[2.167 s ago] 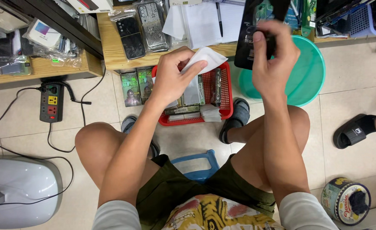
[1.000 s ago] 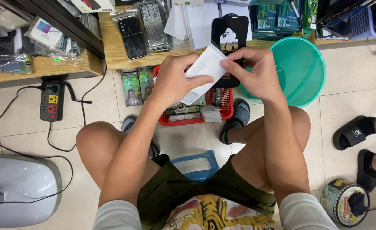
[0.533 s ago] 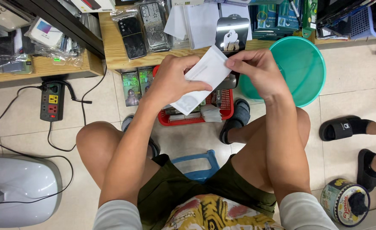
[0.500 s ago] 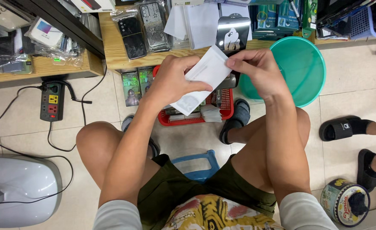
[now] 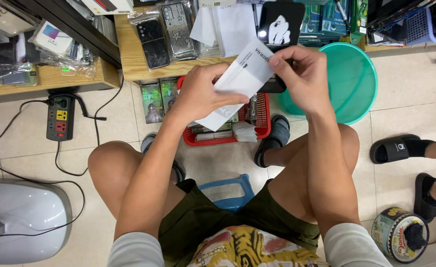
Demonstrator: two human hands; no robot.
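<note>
I sit on a low blue stool [image 5: 228,192] with both arms raised in front of me. My left hand [image 5: 200,94] grips a flat white packet [image 5: 237,84] along its lower half. My right hand [image 5: 302,76] holds a black phone case with a white figure on it [image 5: 279,29] and pinches the packet's upper corner; the case's lower end sits behind the packet. Both hang above a red basket [image 5: 263,129] of small packaged goods on the floor.
A teal plastic basin [image 5: 353,81] stands to the right of the basket. Low wooden shelves [image 5: 124,47] with bagged phone cases run along the top. A power strip [image 5: 60,117] and cable lie at left, a white appliance [image 5: 20,220] bottom left. Another person's sandalled feet [image 5: 400,148] are at right, by a round tin [image 5: 400,235].
My right hand brought the black case down from higher up to the white packet. The two now overlap. The other person's feet shifted inward at right.
</note>
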